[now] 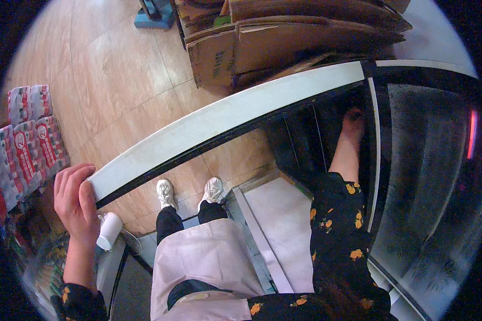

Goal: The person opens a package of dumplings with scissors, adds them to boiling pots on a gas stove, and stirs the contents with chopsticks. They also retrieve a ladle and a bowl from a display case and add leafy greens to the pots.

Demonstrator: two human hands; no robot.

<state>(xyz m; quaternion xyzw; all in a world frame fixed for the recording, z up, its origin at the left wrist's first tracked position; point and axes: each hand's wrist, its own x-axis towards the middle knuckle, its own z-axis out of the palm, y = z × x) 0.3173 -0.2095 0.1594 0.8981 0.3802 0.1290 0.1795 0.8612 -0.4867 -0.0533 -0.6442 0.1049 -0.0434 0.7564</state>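
A long glass-fronted door with a white frame (225, 114) stands open across the view in front of me. My left hand (77, 200) grips the end of this frame at the left, with the fingers wrapped over its edge. My right arm, in a black sleeve with yellow flowers, stretches forward into the dark space behind the door's right part. There my right hand (354, 120) is dim and blurred near dark panels; whether it holds anything cannot be told.
Flattened cardboard boxes (289, 44) are stacked beyond the door. Wrapped multipacks (28, 152) stand at the left. A white cylindrical object (110, 230) with a cord is below my left hand. A fogged glass panel (421, 168) is at the right, a blue base (154, 18) at the top.
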